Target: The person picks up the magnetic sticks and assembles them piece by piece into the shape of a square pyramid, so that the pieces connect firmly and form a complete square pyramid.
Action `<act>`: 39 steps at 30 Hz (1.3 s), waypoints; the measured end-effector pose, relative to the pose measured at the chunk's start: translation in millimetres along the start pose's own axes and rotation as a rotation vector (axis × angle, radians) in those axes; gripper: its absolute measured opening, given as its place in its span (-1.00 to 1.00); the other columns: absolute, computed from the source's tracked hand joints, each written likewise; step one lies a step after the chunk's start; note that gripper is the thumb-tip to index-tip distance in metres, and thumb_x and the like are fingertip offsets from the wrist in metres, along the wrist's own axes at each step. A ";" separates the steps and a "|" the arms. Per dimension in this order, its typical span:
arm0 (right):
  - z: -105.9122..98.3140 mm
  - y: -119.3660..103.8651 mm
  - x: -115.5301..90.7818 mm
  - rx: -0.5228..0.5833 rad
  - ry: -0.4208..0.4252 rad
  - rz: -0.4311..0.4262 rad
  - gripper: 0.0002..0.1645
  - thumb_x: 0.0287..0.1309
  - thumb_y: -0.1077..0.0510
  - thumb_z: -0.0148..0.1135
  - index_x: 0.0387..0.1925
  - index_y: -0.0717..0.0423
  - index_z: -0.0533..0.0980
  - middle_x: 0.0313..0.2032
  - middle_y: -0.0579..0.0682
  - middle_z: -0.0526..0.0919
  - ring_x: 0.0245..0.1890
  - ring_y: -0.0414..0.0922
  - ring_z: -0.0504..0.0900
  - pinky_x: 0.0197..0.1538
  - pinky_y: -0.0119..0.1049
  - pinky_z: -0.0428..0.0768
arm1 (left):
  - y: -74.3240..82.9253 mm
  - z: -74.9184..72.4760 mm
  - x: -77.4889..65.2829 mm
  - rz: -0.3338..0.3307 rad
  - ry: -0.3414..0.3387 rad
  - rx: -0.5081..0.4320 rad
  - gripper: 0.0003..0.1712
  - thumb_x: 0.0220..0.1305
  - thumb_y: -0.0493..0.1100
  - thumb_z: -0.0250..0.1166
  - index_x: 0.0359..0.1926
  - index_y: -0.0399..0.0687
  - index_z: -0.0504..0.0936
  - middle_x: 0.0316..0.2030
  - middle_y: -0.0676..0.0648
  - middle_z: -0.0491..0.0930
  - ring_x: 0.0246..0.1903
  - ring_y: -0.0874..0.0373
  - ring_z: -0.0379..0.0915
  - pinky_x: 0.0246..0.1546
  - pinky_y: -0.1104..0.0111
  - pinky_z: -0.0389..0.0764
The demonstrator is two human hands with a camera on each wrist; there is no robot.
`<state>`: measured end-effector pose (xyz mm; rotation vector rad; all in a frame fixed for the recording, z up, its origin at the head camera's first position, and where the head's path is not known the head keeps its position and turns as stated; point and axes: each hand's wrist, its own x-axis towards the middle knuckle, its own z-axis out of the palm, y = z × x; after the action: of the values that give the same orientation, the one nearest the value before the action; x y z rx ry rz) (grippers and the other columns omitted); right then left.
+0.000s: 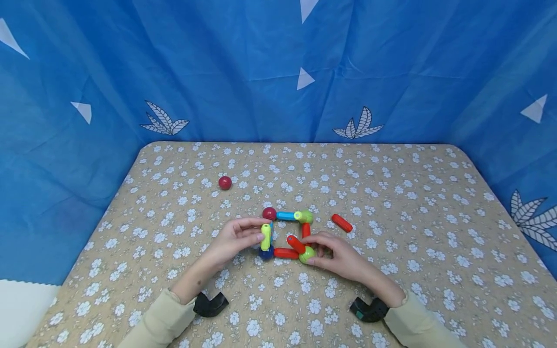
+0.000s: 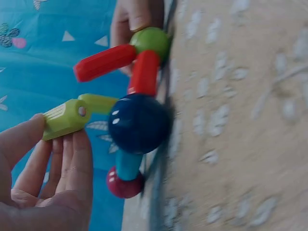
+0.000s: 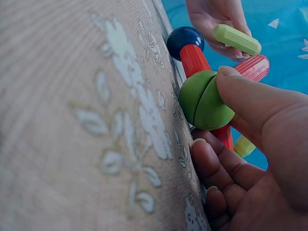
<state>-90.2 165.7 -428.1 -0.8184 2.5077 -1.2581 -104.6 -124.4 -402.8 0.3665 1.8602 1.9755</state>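
A square of magnetic rods and balls lies on the table, with a red ball (image 1: 269, 213), a light green ball (image 1: 307, 216), a dark blue ball (image 1: 266, 253) and a green ball (image 1: 307, 255) at its corners. Between finger and thumb, my left hand (image 1: 237, 237) pinches a yellow-green rod (image 2: 65, 120), apart from the dark blue ball in the left wrist view. My right hand (image 1: 337, 253) grips the green ball, thumb on top. From that ball a red rod (image 1: 296, 244) stands up, and another yellow-green rod (image 1: 298, 215) rises from the light green ball.
A loose red rod (image 1: 342, 223) lies to the right of the square. Farther back at the left sits a loose red ball (image 1: 225, 182). A flowered cloth (image 1: 413, 208) covers the table, with a blue curtain (image 1: 261, 72) behind it.
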 end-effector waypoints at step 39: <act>0.6 0.8 0.0 -0.006 0.002 -0.014 -0.47 0.05 -0.04 0.36 0.10 -0.08 0.50 -0.25 -0.23 0.50 -0.39 -0.22 0.43 -0.37 -0.36 0.48 | -5.9 -17.4 5.8 0.224 -0.031 0.272 -0.59 0.20 -0.40 0.25 0.09 -0.37 0.48 0.08 -0.23 0.46 0.09 -0.09 0.37 0.08 0.22 0.41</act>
<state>-90.3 165.6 -429.2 -0.8380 2.5129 -1.2577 -117.0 -137.0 -410.5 0.7085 2.1532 1.8395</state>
